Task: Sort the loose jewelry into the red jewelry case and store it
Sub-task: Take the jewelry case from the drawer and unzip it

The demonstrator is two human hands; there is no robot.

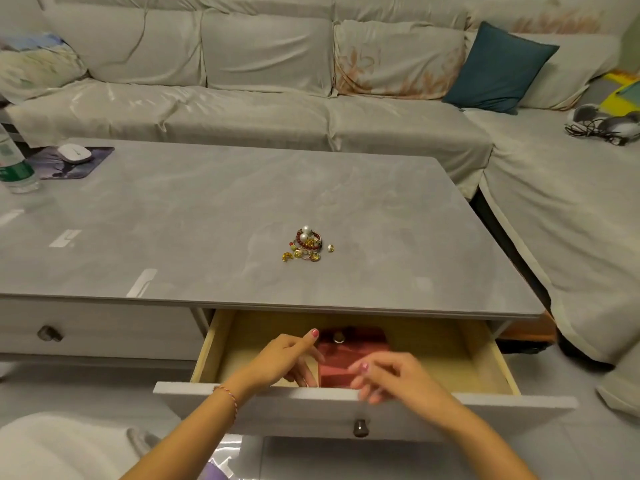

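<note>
A small heap of loose jewelry (307,244), with pearls, red beads and gold rings, lies near the middle of the grey coffee table (207,220). Below the table's front edge a drawer (485,362) stands pulled out. Inside it sits the red jewelry case (346,355), closed, with a round metal clasp on top. My left hand (287,356) reaches into the drawer, fingers touching the case's left side. My right hand (391,375) is blurred at the case's right front corner; whether it grips the case is unclear.
A white mouse (74,153) on a dark pad and a plastic bottle (15,168) stand at the table's far left. A second, shut drawer (50,333) is to the left. A grey sofa with a teal cushion (498,69) wraps behind and right of the table.
</note>
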